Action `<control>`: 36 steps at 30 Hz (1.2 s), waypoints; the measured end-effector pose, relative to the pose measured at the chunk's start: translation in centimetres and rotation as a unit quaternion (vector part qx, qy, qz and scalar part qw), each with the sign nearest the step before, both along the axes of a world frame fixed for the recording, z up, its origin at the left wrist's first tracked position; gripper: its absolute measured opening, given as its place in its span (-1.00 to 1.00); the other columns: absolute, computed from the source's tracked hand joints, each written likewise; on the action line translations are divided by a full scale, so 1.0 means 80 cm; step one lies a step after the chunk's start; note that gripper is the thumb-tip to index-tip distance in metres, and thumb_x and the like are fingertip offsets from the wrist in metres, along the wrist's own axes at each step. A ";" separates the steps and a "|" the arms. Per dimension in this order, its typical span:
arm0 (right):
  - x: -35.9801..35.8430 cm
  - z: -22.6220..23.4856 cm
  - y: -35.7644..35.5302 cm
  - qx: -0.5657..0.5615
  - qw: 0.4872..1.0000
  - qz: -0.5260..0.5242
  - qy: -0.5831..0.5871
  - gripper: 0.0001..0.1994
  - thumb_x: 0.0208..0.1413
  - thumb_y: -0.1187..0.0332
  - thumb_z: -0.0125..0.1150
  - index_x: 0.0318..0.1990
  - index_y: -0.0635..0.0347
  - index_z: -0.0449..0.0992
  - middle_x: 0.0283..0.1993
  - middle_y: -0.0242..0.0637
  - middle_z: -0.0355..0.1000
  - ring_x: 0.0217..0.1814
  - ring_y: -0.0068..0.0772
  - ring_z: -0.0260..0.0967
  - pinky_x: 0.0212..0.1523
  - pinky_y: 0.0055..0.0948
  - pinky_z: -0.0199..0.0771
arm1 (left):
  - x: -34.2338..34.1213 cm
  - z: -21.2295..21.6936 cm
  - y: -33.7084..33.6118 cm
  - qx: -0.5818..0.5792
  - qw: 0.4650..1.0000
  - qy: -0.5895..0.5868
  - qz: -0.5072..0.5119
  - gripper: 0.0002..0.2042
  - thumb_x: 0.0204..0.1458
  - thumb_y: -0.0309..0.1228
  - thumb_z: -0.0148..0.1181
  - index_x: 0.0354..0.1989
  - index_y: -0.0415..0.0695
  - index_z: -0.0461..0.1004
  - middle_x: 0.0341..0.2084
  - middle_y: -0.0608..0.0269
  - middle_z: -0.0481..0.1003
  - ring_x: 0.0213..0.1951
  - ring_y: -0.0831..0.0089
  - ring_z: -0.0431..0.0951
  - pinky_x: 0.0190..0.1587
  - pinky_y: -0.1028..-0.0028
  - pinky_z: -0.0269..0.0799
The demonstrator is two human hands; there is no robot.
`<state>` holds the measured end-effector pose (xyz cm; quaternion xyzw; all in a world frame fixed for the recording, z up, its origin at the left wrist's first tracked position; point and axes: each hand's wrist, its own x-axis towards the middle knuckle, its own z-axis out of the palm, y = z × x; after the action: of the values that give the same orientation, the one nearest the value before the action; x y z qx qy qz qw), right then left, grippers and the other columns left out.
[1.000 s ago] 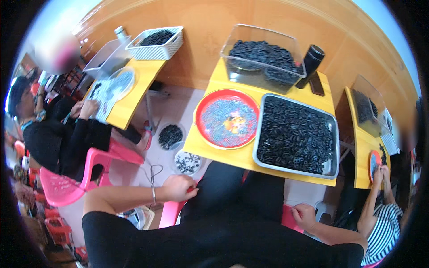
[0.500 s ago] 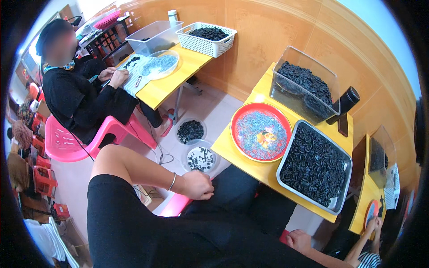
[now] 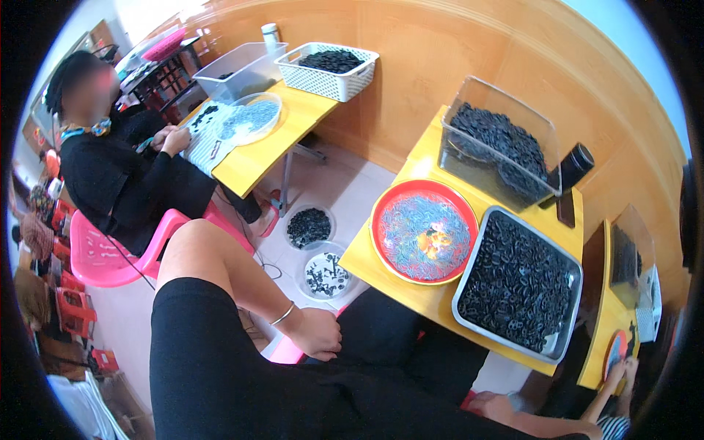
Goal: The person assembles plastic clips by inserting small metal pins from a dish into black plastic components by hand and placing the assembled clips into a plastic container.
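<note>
A wood-panelled wall [image 3: 469, 51] in warm orange-brown is seen running behind two yellow tables [image 3: 411, 275], [image 3: 253, 158]. A third yellow table [image 3: 595, 345] is set at the right edge. The floor [image 3: 345, 183] is pale and tiled, lit by bright daylight from the upper left. A pink plastic chair [image 3: 110, 253] is placed beside the far table, and red crates [image 3: 73, 312] are stacked at the left. Dark shelving [image 3: 158, 73] is glimpsed in the far corner.
</note>
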<state>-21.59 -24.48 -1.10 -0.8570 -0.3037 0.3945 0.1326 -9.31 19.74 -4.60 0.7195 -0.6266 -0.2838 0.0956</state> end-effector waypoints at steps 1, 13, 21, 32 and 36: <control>-0.004 0.000 0.001 0.016 1.000 -0.001 -0.013 -0.79 -0.04 0.22 0.05 -0.32 0.12 0.50 -0.23 -0.21 0.44 -0.16 -0.24 0.39 -0.17 -0.32 0.41 | 0.001 0.001 -0.002 0.003 1.000 0.011 -0.015 -0.68 -0.03 -0.18 -0.06 -0.64 -0.14 0.41 -0.65 0.15 0.42 -0.48 0.14 0.46 -0.40 0.23 0.37; -0.015 -0.025 -0.016 0.062 0.983 -0.122 -0.124 -0.78 -0.15 0.15 0.13 -0.53 0.10 0.49 -0.56 -0.24 0.39 -0.48 -0.21 0.38 -0.47 -0.29 0.41 | 0.024 0.022 -0.015 -0.141 0.959 0.100 0.226 -0.87 -0.08 -0.39 0.11 -0.55 -0.18 0.45 -0.59 0.13 0.44 -0.49 0.22 0.46 -0.39 0.34 0.37; -0.011 -0.027 -0.015 0.071 0.982 -0.138 -0.109 -0.78 -0.16 0.15 0.13 -0.51 0.10 0.49 -0.57 -0.26 0.38 -0.48 -0.21 0.38 -0.45 -0.27 0.41 | 0.166 0.081 -0.109 -0.322 0.807 -0.227 0.439 -0.88 -0.21 -0.54 0.14 -0.43 -0.19 0.47 -0.47 0.20 0.43 -0.34 0.29 0.43 -0.29 0.37 0.32; 0.002 -0.006 0.013 0.155 0.912 -0.248 -0.289 -0.95 -0.20 0.41 0.21 -0.52 0.11 0.47 -0.56 -0.30 0.39 -0.50 -0.31 0.37 -0.48 -0.39 0.38 | 0.200 0.051 -0.145 -0.160 0.891 -0.338 0.258 -0.86 -0.26 -0.44 0.08 -0.47 0.02 0.53 -0.62 0.38 0.37 -0.43 0.44 0.41 -0.27 0.46 0.22; 0.059 0.019 0.021 0.222 0.863 -0.261 -0.371 -0.91 -0.23 0.47 0.23 -0.48 0.14 0.48 -0.52 -0.30 0.41 -0.46 -0.31 0.39 -0.44 -0.42 0.40 | 0.194 0.048 -0.155 -0.173 0.885 -0.348 0.257 -0.91 -0.24 -0.42 0.08 -0.54 0.02 0.50 -0.64 0.38 0.37 -0.46 0.45 0.41 -0.31 0.45 0.21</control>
<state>-16.90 -22.84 0.45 -0.9360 -0.1754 -0.0794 0.2947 6.18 7.38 -0.74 0.8800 -0.4516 0.1328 0.0638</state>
